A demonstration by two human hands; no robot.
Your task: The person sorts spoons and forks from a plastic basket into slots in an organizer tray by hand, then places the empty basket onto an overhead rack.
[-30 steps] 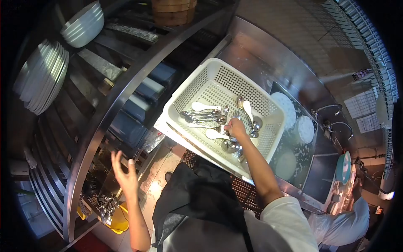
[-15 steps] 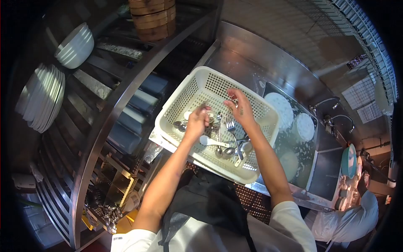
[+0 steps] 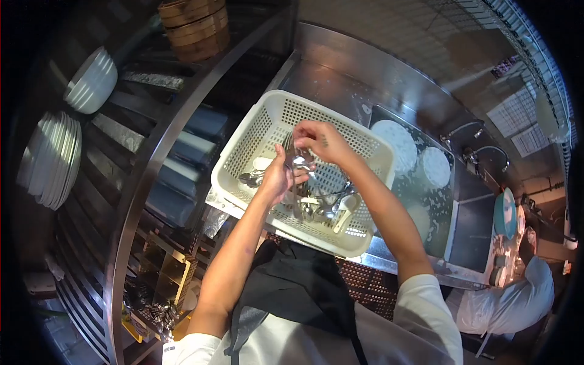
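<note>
A cream perforated plastic basket [image 3: 248, 126] stands in front of me, with loose metal cutlery and white spoons inside. Over it, my left hand [image 3: 280, 179] holds some shiny metal cutlery [image 3: 301, 163] between thumb and fingers, at least one piece a fork with its tines up. My right hand [image 3: 319, 141] is curled around the upper end of these pieces, its fingertips partly hidden. Below the hands, a white spoon [image 3: 345, 213] rests on the basket floor among other utensils. Another white spoon [image 3: 263, 163] lies left of my left hand.
Right of the basket, a sink [image 3: 435, 234] holds sudsy water and round white dishes [image 3: 395, 146]. Taps [image 3: 471, 152] rise behind it. On the left, a slatted metal rack [image 3: 161, 158] carries stacked plates [image 3: 55, 161] and bowls [image 3: 91, 82]. A person's pale sleeve [image 3: 517, 298] shows at lower right.
Both hands have come together over the basket, and metal cutlery is now between them. Before, they were apart. The view has shifted slightly.
</note>
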